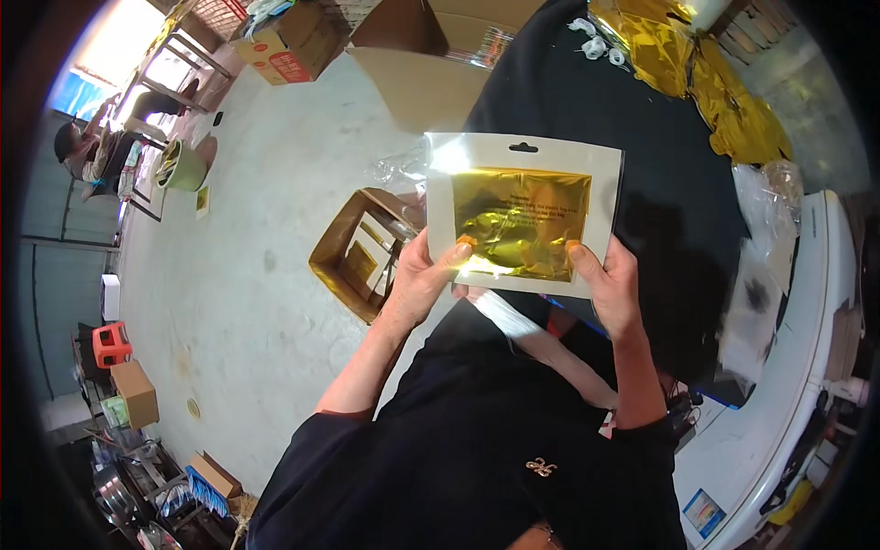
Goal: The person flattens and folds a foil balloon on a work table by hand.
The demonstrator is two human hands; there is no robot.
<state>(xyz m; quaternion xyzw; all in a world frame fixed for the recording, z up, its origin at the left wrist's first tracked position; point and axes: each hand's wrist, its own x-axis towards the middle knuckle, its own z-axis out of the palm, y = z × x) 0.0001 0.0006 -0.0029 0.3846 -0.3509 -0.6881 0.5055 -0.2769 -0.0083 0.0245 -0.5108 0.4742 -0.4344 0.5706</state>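
A flat white-bordered packet (524, 158) with a gold foil front and a hang hole at its top edge is held up in front of me. My left hand (422, 277) grips its lower left side, thumb on the front and fingers behind. On the lower right side my right hand (614, 286) grips it the same way. Both thumbs wear orange finger covers. Beyond my left hand, an open cardboard box (341, 291) on the floor has similar packets in it. Behind the packet spreads a black-covered table (683, 137).
Gold foil sheets (733, 101) and small white rings (594, 48) lie on the table's far side. Clear plastic bags (750, 321) rest along its right edge. A large open carton (417, 82) stands ahead. Far left, a person (92, 156) sits near a green bin (186, 170).
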